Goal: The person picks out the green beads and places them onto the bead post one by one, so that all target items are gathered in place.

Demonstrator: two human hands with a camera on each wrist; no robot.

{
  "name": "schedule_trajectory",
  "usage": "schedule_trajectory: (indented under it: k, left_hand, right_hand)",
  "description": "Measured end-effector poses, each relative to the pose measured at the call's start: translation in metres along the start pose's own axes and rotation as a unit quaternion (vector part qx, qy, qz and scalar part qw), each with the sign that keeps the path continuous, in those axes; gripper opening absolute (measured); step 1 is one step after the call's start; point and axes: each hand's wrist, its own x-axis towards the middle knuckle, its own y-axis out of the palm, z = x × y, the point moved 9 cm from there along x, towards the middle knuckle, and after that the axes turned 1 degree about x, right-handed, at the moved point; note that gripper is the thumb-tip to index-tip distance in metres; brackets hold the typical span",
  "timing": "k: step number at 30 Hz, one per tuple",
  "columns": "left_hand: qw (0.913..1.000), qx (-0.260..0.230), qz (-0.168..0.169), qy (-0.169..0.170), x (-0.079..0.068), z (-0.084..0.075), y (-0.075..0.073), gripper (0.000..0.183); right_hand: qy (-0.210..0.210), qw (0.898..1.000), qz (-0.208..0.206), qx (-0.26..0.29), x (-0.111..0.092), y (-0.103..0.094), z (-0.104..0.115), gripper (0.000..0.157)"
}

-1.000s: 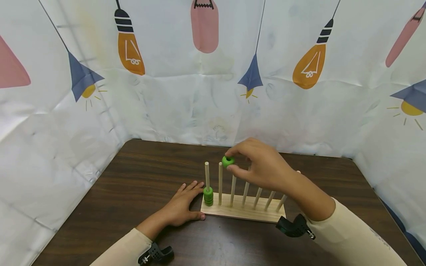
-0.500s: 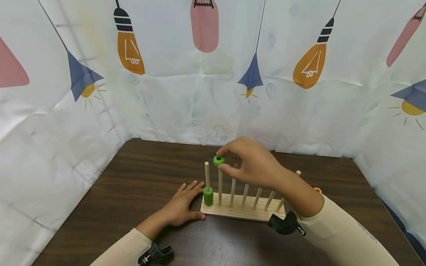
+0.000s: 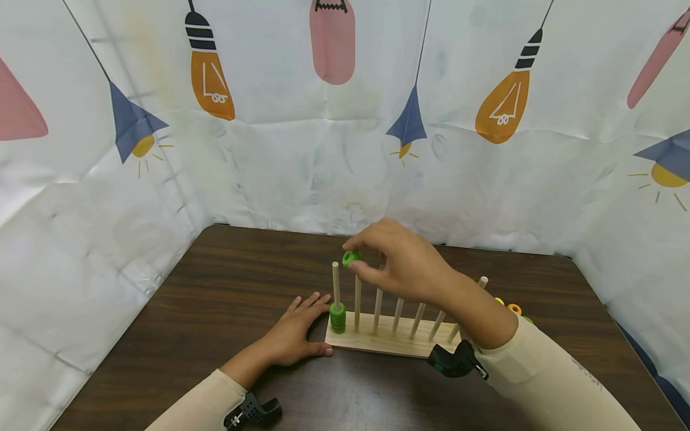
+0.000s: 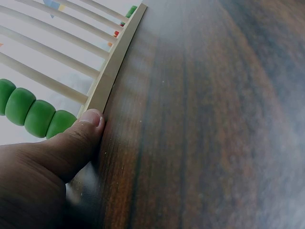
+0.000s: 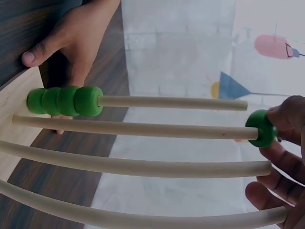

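Observation:
A light wooden base [image 3: 377,342] with a row of several upright pegs lies on the table. Its leftmost peg carries a stack of several green beads [image 3: 338,318]. My right hand [image 3: 412,266] pinches one more green bead [image 5: 261,129] between thumb and fingers at the top of the second peg [image 5: 143,127]; in the right wrist view the bead meets the peg's tip. In the head view that bead sits tilted. My left hand [image 3: 293,336] rests at the base's left end, fingers spread and straight, its thumb [image 4: 90,125] touching the front corner.
Past my right forearm lie loose beads, among them an orange bead [image 3: 514,309] and a partly hidden yellow one [image 3: 499,300]. The dark wood table [image 3: 215,287] ends at a white printed cloth [image 3: 269,173] at the back and sides.
My right hand has carried the green bead leftward to the second peg's top, and the bead has tilted. The left hand and base stay put. Loose beads now show past the right forearm.

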Motion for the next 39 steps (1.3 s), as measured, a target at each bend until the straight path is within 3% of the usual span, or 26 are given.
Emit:
schedule_trajectory:
  k: [12, 39]
  left_hand:
    - [1.0000, -0.004, 0.007, -0.005, 0.000, 0.000, 0.000, 0.079]
    - [1.0000, 0.002, 0.007, -0.003, 0.001, 0.000, 0.000, 0.080]
  right_hand:
    - [-0.038, 0.999, -0.032, 0.006, 0.006, -0.001, 0.010, 0.015]
    - [-0.036, 0.998, -0.042, -0.003, 0.010, 0.006, 0.012, 0.005]
